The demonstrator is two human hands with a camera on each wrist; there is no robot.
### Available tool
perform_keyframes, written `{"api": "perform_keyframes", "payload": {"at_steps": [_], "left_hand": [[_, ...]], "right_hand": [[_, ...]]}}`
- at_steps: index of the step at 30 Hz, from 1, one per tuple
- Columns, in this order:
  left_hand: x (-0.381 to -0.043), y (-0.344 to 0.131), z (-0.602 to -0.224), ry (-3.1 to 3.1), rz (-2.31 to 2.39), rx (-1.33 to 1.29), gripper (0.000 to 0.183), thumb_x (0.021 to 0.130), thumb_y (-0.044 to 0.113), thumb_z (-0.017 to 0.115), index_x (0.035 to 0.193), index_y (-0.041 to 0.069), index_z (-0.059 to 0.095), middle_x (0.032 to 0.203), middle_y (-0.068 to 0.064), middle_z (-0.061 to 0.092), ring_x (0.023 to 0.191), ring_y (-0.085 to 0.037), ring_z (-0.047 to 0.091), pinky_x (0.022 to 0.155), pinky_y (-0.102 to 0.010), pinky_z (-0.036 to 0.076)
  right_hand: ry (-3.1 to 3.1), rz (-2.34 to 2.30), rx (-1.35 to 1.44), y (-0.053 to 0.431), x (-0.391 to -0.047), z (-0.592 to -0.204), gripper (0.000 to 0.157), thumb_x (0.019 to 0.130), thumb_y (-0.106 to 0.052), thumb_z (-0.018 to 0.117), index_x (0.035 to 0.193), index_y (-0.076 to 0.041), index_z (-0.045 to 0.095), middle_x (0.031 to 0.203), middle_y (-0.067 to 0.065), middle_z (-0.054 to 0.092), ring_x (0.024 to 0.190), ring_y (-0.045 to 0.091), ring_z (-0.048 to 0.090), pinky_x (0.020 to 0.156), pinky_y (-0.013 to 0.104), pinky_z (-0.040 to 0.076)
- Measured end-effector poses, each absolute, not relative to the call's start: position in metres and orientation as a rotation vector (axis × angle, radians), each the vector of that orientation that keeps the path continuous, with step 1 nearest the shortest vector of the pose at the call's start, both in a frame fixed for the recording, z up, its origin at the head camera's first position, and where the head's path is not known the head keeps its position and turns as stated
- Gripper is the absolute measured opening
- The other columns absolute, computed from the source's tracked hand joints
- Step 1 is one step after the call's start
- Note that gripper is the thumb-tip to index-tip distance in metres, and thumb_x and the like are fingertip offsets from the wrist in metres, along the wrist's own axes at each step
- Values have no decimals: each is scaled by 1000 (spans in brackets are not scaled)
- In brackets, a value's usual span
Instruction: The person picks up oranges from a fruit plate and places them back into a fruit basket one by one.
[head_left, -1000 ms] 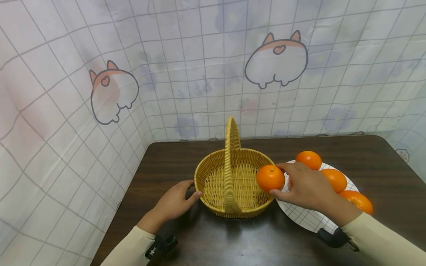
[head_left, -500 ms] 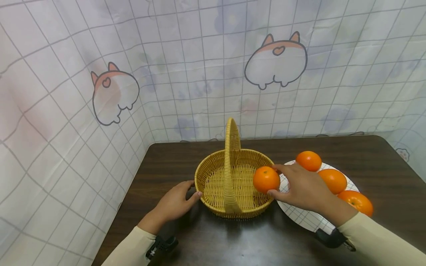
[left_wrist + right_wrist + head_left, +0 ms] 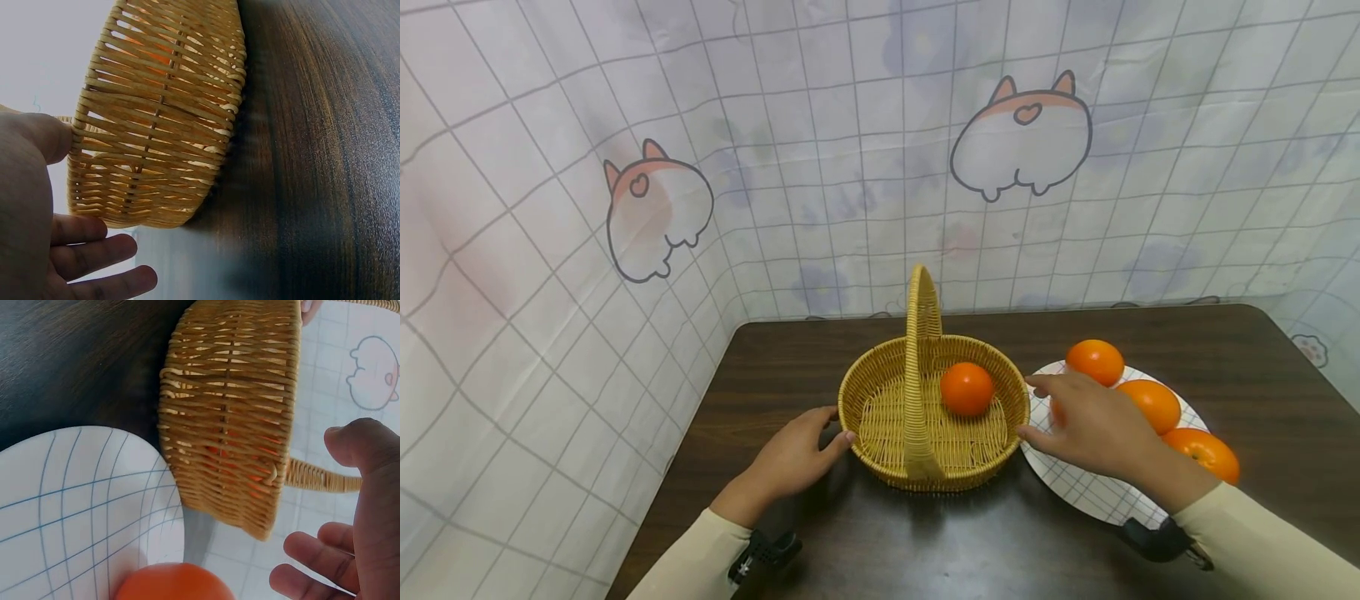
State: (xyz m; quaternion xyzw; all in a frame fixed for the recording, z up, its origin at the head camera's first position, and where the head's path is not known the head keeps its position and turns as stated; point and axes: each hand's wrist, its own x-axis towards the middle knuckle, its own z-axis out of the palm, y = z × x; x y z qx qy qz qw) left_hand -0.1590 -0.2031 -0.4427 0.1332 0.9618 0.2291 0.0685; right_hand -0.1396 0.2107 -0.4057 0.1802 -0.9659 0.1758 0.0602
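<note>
A yellow wicker basket (image 3: pixel 871 467) with a tall arched handle stands mid-table, and one orange (image 3: pixel 967 389) lies inside it, right of the handle. My left hand (image 3: pixel 792 455) rests at the basket's left rim. In the left wrist view the thumb (image 3: pixel 56 139) touches that rim and the other fingers stretch out beside the wall. My right hand (image 3: pixel 1090 425) is by the right rim, over the plate, thumb and fingers spread with nothing between them. Beneath it, the white plate (image 3: pixel 1078 490) with blue grid lines bears several oranges, one partly hidden behind the hand.
The dark wood table (image 3: pixel 887 550) ends at the back against a pale gridded curtain (image 3: pixel 820 167) with cartoon animals. The basket's handle (image 3: pixel 917 375) rises high over its middle. Dark straps with small devices (image 3: pixel 763 557) are on both wrists.
The orange that my right hand held over the basket's right side now lies inside the basket, farther left. The right hand let go of it and drew back slightly right; the left hand stayed put.
</note>
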Motion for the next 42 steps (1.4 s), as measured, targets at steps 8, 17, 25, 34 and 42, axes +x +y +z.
{"api": "perform_keyframes", "payload": {"at_steps": [8, 17, 25, 34, 42], "left_hand": [[-160, -203, -444, 2889, 689, 391, 66, 103, 53, 55, 150, 8, 50, 149, -12, 53, 137, -33, 49, 109, -58, 41], [-158, -205, -443, 2875, 702, 365, 67, 103, 54, 55, 152, 8, 48, 150, -12, 52, 138, -34, 48, 109, -59, 40], [-157, -205, -443, 2882, 702, 376, 66, 103, 54, 55, 152, 8, 49, 149, -12, 52, 137, -34, 48, 108, -59, 40], [-159, -204, -443, 2862, 707, 379, 68, 103, 54, 55, 152, 8, 48, 151, -12, 51, 138, -34, 48, 108, -59, 40], [-160, -203, -443, 2852, 707, 371, 68, 103, 55, 54, 153, 8, 47, 151, -12, 51, 138, -34, 47, 109, -59, 40]], "right_hand": [[-2910, 500, 529, 224, -136, -406, 73, 85, -59, 77, 136, -9, 64, 127, 17, 66, 101, 31, 64, 53, 32, 50], [-2890, 456, 485, 242, -134, -405, 71, 85, -60, 77, 135, -11, 64, 123, 14, 69, 100, 32, 65, 54, 39, 51], [-2932, 420, 433, 263, -126, -405, 71, 83, -62, 78, 130, -10, 65, 105, 6, 69, 86, 22, 61, 53, 40, 50], [-2991, 406, 348, 290, -113, -402, 74, 84, -68, 72, 130, -10, 64, 120, 20, 67, 103, 37, 64, 54, 52, 54], [-3027, 381, 290, 308, -103, -403, 82, 83, -72, 70, 134, -8, 61, 122, 26, 65, 103, 41, 63, 53, 51, 52]]}}
